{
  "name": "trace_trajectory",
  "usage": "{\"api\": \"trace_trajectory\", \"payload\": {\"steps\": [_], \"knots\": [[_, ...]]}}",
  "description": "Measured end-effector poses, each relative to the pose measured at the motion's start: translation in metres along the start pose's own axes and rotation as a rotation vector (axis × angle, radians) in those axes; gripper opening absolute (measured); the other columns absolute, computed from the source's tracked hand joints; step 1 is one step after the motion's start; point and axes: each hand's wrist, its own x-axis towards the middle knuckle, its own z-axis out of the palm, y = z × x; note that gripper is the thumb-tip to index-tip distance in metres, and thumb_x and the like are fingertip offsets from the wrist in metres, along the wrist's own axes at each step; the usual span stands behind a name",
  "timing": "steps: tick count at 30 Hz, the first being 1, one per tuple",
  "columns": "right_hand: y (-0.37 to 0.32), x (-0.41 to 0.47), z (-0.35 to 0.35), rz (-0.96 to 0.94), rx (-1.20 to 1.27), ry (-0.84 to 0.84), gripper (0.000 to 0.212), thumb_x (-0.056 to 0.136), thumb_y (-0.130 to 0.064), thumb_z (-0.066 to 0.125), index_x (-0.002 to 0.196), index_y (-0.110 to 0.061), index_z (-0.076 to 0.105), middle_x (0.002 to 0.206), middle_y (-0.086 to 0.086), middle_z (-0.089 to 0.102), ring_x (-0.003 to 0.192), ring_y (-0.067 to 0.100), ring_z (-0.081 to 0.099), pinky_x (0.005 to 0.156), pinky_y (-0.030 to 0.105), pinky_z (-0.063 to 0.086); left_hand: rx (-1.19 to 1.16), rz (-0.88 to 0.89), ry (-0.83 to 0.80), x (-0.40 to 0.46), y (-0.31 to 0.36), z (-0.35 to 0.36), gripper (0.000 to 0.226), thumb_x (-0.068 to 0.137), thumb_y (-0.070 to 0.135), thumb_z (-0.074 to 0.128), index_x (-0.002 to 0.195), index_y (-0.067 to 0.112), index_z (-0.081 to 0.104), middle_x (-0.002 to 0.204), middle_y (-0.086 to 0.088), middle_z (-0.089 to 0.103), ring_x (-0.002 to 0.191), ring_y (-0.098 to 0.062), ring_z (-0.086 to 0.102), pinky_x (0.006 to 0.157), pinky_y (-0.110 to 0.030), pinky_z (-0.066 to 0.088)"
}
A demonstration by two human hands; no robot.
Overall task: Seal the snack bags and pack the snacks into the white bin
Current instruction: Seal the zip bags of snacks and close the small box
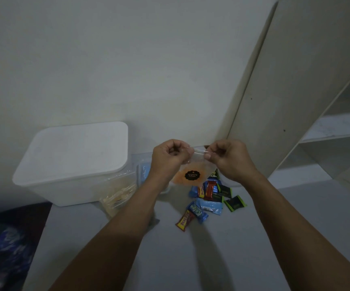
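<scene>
I hold a clear zip bag of orange snacks (191, 175) with a black round label up in front of me. My left hand (167, 156) pinches the left end of its top strip, and my right hand (228, 158) pinches the right end. The white bin (73, 162) stands at the left against the wall, its lid on. Several small wrapped snacks (209, 200) in blue, red and black-green lie loose on the surface under the bag. Another clear bag of pale yellow snacks (117, 194) leans against the bin's right side.
A clear plastic container with a blue item (143, 169) sits behind my left hand. A white shelf unit (327, 122) rises at the right. Dark patterned fabric (4, 244) lies at the lower left beside the grey surface (191, 259).
</scene>
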Motion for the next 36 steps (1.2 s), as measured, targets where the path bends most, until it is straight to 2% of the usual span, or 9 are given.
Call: {"api": "trace_trajectory", "payload": {"steps": [5,9,15,19,21,25,27,31,36], "knots": [[-0.002,-0.003,-0.001,0.005,0.121,-0.013,0.005,0.079,-0.013,0.075,0.084,-0.014,0.074,0.083,0.007,0.073,0.078,0.024,0.069,0.072,0.041,0.058,0.091,0.03,0.013,0.002,0.002,0.001,0.019,0.076,0.005,0.076,0.066,0.02,0.072,0.057,0.003,0.069,0.057,-0.012,0.062,0.061,-0.025,0.056],[0.004,-0.004,-0.01,0.042,0.133,-0.05,0.007,0.076,-0.018,0.077,0.081,-0.015,0.073,0.068,0.002,0.068,0.049,0.002,0.056,0.056,0.028,0.05,0.107,0.018,0.039,0.006,0.002,-0.005,0.014,0.075,0.007,0.077,0.066,0.016,0.072,0.057,0.004,0.069,0.06,-0.012,0.065,0.066,-0.025,0.057],[0.007,-0.003,-0.013,0.073,0.172,-0.055,0.007,0.074,-0.015,0.079,0.075,-0.011,0.074,0.052,-0.004,0.063,0.042,0.002,0.05,0.051,0.022,0.048,0.056,-0.039,-0.036,0.007,0.002,-0.013,0.011,0.08,0.018,0.072,0.071,0.015,0.076,0.069,-0.004,0.075,0.076,-0.025,0.067,0.082,-0.045,0.054],[0.011,-0.002,-0.012,0.071,0.172,-0.045,0.007,0.073,-0.02,0.08,0.073,-0.014,0.076,0.053,-0.002,0.065,0.047,0.008,0.052,0.058,0.033,0.05,0.035,-0.072,-0.063,0.004,-0.002,-0.016,0.029,0.083,0.037,0.062,0.083,0.013,0.076,0.082,-0.005,0.076,0.087,-0.021,0.071,0.086,-0.039,0.056],[0.013,-0.002,-0.01,0.081,0.174,-0.01,0.007,0.074,-0.02,0.079,0.073,-0.015,0.075,0.054,-0.006,0.067,0.045,0.002,0.054,0.057,0.029,0.049,0.031,-0.098,-0.005,0.007,-0.003,-0.021,0.042,0.088,0.044,0.053,0.095,0.008,0.074,0.096,-0.006,0.075,0.094,-0.018,0.069,0.086,-0.033,0.054],[0.014,-0.006,-0.002,0.08,0.153,0.1,0.009,0.074,-0.02,0.079,0.07,-0.022,0.073,0.06,-0.011,0.068,0.054,-0.002,0.062,0.059,0.029,0.051,0.208,0.029,0.348,0.005,-0.004,-0.019,0.042,0.085,0.045,0.064,0.062,0.011,0.058,0.061,-0.005,0.055,0.06,-0.016,0.052,0.063,-0.024,0.045],[0.012,-0.009,0.006,0.059,0.15,0.127,0.01,0.075,-0.019,0.08,0.069,-0.024,0.072,0.069,-0.006,0.071,0.066,0.011,0.069,0.065,0.035,0.058,0.226,-0.051,0.293,-0.001,-0.001,-0.007,0.052,0.08,0.047,0.07,0.054,0.005,0.054,0.049,-0.003,0.049,0.049,-0.017,0.047,0.053,-0.027,0.041],[0.008,-0.012,0.017,0.022,0.16,0.1,0.005,0.076,-0.016,0.078,0.075,-0.015,0.074,0.074,0.003,0.072,0.071,0.021,0.07,0.066,0.038,0.059,0.107,-0.283,0.042,-0.005,0.001,0.005,0.033,0.083,0.034,0.07,0.063,0.009,0.062,0.046,0.001,0.056,0.047,-0.013,0.055,0.055,-0.026,0.05],[0.013,-0.015,0.018,0.01,0.169,0.022,0.008,0.076,-0.017,0.078,0.08,-0.011,0.073,0.076,0.004,0.072,0.069,0.016,0.068,0.063,0.025,0.056,0.011,-0.348,0.031,-0.004,-0.001,0.002,0.01,0.085,0.007,0.062,0.076,0.003,0.061,0.059,-0.008,0.055,0.057,-0.019,0.058,0.057,-0.029,0.052]]}}
